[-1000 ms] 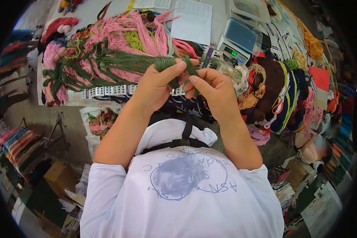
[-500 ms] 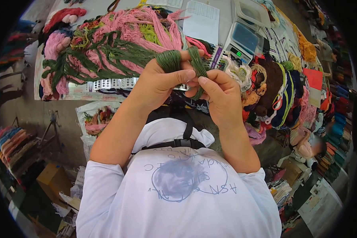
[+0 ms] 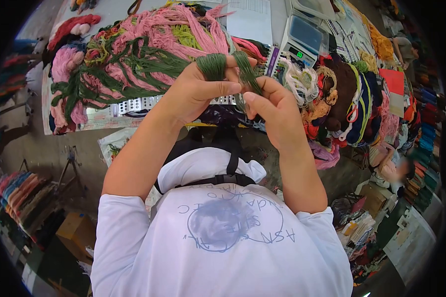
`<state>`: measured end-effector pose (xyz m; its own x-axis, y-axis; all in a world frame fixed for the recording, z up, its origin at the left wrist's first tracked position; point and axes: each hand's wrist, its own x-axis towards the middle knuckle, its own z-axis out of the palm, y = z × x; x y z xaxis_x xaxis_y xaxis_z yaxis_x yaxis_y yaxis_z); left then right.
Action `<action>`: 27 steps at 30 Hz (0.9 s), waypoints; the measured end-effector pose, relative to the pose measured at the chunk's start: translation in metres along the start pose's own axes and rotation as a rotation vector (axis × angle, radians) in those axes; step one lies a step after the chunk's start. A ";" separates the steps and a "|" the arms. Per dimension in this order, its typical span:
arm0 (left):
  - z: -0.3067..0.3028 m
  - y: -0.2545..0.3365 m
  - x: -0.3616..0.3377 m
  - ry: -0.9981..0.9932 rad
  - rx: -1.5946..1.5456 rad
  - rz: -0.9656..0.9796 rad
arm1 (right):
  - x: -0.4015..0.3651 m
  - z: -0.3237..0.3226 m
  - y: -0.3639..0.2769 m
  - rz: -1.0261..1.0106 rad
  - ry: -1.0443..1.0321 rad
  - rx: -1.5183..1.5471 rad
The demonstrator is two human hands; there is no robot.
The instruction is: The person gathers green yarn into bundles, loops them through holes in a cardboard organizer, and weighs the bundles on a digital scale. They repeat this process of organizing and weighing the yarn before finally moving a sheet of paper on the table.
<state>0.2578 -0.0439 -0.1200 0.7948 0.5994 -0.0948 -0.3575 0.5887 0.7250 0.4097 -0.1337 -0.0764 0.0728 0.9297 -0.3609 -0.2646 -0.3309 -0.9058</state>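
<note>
Green thread (image 3: 212, 67) is looped round the fingers of my left hand (image 3: 203, 88). A second green bundle (image 3: 246, 72) hangs over the left fingertips and runs down to my right hand (image 3: 272, 105). The thumb and fingers of my right hand pinch around its lower part; its end is partly hidden. Behind my hands, loose dark green strands (image 3: 148, 64) lie over a pile of pink yarn (image 3: 148, 29) on the table. My left thumb points toward the right fingers.
A digital scale (image 3: 302, 52) stands beyond my right hand, beside a paper sheet (image 3: 250, 22). Piled multicoloured skeins (image 3: 342, 94) lie at the right. A perforated card (image 3: 134, 106) lies near the table's front edge. Another person (image 3: 385, 161) is at the far right.
The lower part of the second green bundle has shifted between my hands, and my right fingers have moved slightly. The view has shifted a little.
</note>
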 end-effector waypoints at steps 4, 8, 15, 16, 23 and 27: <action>0.009 0.007 -0.004 0.019 -0.045 -0.015 | 0.000 0.002 0.004 -0.001 0.029 -0.013; -0.004 0.001 -0.005 0.002 -0.167 0.062 | 0.002 0.002 0.013 -0.021 0.014 0.116; -0.095 0.043 -0.072 -0.308 -0.052 -0.205 | -0.006 -0.105 0.019 -0.024 -0.290 0.678; -0.125 0.059 -0.100 0.005 -0.059 -0.188 | -0.010 -0.135 0.020 -0.088 -0.185 0.671; -0.323 0.193 -0.277 0.860 -0.337 0.245 | -0.095 -0.417 0.021 -0.149 0.715 0.611; -0.388 0.223 -0.316 0.911 -0.261 0.488 | -0.103 -0.390 -0.031 -0.273 1.048 0.273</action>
<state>-0.2633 0.1084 -0.1930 -0.0903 0.9180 -0.3862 -0.7180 0.2087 0.6640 0.7852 -0.2824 -0.0979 0.9017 0.3271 -0.2827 -0.3090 0.0301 -0.9506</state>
